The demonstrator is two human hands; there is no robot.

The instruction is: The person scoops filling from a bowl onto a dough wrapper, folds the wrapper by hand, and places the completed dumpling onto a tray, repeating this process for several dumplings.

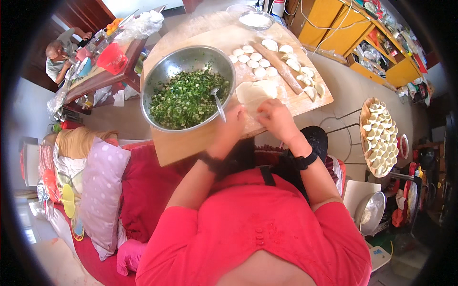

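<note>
My left hand (232,125) is at the near edge of the wooden board (179,147), right of a steel bowl (224,61); its fingers are blurred. Chopped green filling (183,97) lies in the bowl, and a spoon (218,104) leans in it. My right hand (277,120) is close by with fingers curled together; what they hold, if anything, is hidden. A thin, flat dough wrapper (256,91) lies just beyond both hands. Farther back are several round dough pieces (259,72), a wooden rolling pin (278,67) and several folded dumplings (307,80).
A plate of white flour (256,20) stands at the board's far edge. To the right, a round tray (364,138) holds rows of dumplings on a metal stand. A red basket (112,58) sits on a table at far left, where another person (56,57) is. Cushions (102,195) lie left.
</note>
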